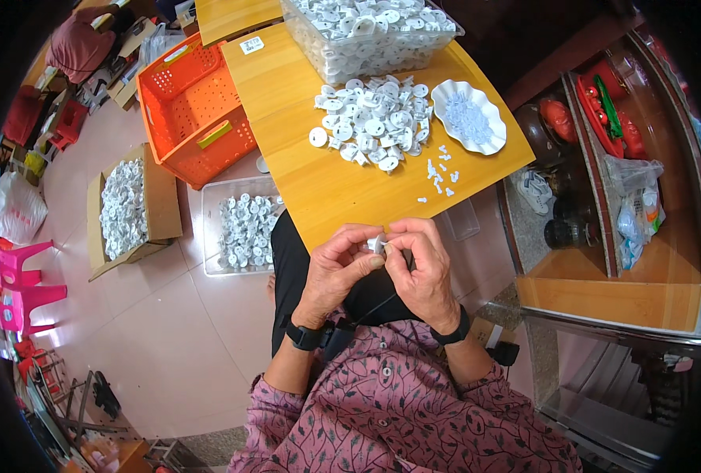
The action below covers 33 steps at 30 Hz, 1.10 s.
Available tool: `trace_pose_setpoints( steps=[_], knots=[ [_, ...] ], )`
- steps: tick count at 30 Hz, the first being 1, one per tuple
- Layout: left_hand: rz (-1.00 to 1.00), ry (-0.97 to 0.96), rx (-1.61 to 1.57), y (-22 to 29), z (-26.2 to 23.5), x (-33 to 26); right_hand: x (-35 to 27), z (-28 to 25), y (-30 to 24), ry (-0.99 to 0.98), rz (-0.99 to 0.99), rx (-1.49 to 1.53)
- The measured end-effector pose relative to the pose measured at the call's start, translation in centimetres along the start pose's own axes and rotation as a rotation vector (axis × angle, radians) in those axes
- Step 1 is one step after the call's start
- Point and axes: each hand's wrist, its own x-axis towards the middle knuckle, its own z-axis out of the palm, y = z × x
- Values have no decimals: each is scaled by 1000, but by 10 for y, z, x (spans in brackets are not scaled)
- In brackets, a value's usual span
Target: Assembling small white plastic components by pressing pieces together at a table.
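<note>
At the table's near edge, my left hand [328, 272] pinches a small white plastic part with a round disc [376, 243] between thumb and forefinger. My right hand [425, 272] is closed at that part's right side, its fingertips pinching a small pale plastic piece that is mostly hidden. Beyond my hands lies a heap of similar white disc parts [374, 126]. A white wavy-rimmed dish [494, 145] to its right holds small clear plastic pieces [466, 115]. Several small pale pieces [437, 178] lie loose on the tabletop between dish and hands.
A clear bin [331, 67] full of white parts stands at the yellow table's [287, 134] far side. Left of the table are an orange crate [201, 150], a cardboard box [165, 205] and a clear floor tub [210, 236], the latter two holding white parts. Shelves [603, 303] stand right.
</note>
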Motion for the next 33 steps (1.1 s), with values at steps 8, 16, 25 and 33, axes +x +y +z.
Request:
trace_pose_setpoints(
  steps=[8,16,25,33],
  knots=[
    [1,-23,-46,-2,-2,0,0,-1,1,-1,27,38],
    [46,-33,4,1,-1,-1,1,-3,-3,-18,41,67],
    [95,-39,53,7,0,-3,1,-4,-6,-11,33,77],
    [85,-20,-6,7,2,-5,0,-2,-10,1,39,76]
  ],
)
